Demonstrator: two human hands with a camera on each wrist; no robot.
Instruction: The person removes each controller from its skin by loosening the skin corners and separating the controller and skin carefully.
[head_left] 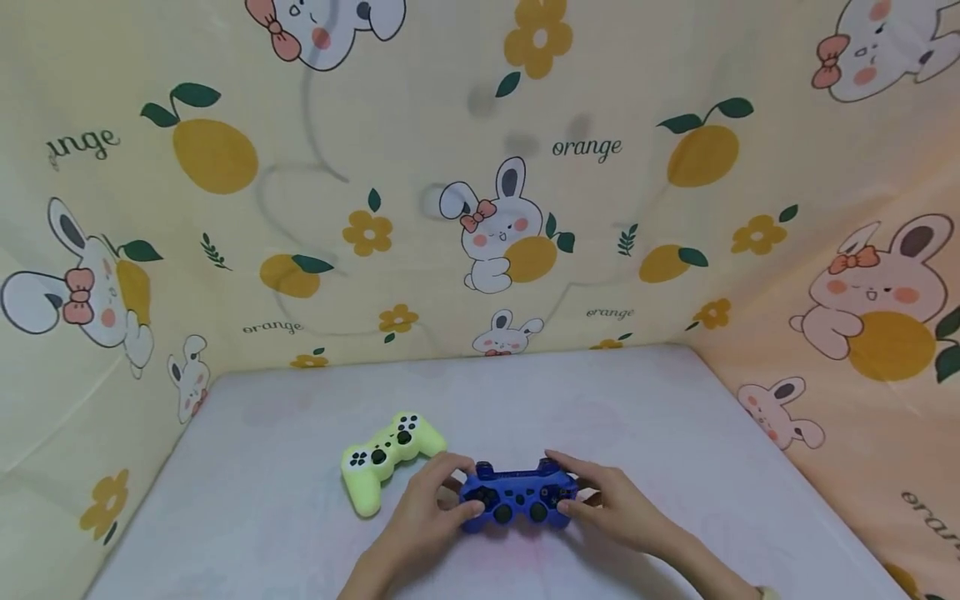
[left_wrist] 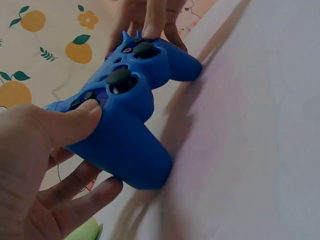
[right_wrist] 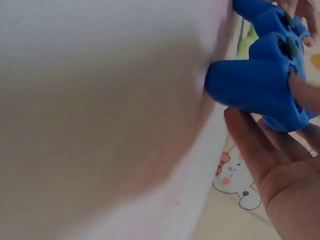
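Note:
A blue game controller (head_left: 519, 497) is held between both hands at the front middle of the table. My left hand (head_left: 429, 507) grips its left end, the thumb on the direction pad and fingers underneath, as the left wrist view shows. At the other end my right hand (head_left: 617, 508) holds on, thumb over the face buttons and index finger up at the shoulder. In the right wrist view the blue controller's grip (right_wrist: 245, 82) slants down close to the white surface. Just behind my left hand lies a yellow-green game controller (head_left: 390, 450), face up and turned at an angle.
The table (head_left: 600, 400) has a pale whitish cover. A cream fabric wall (head_left: 420, 108) printed with rabbits, oranges and flowers rises behind it, with side walls left (head_left: 45, 417) and right (head_left: 780, 333).

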